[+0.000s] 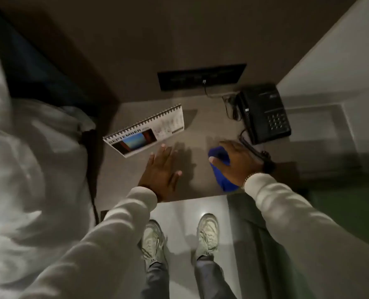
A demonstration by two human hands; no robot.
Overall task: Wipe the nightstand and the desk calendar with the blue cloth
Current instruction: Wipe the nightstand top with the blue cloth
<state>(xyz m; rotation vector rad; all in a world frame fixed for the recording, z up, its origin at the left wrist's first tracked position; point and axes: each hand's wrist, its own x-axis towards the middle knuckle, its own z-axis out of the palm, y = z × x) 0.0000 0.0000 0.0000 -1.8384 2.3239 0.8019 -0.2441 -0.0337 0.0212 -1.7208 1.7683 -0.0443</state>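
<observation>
The grey nightstand (200,134) fills the middle of the view. On its left back part stands a spiral-bound desk calendar (145,131) with a picture on its left half. My left hand (160,172) lies flat on the top, fingers spread, just in front of the calendar and not touching it. My right hand (236,162) presses the blue cloth (221,171) onto the right part of the top; the cloth shows under my thumb and palm.
A black telephone (263,113) with a coiled cord sits at the back right corner. A dark socket panel (201,76) is on the wall behind. White bedding (28,158) lies to the left. My shoes (207,234) stand on the pale floor in front.
</observation>
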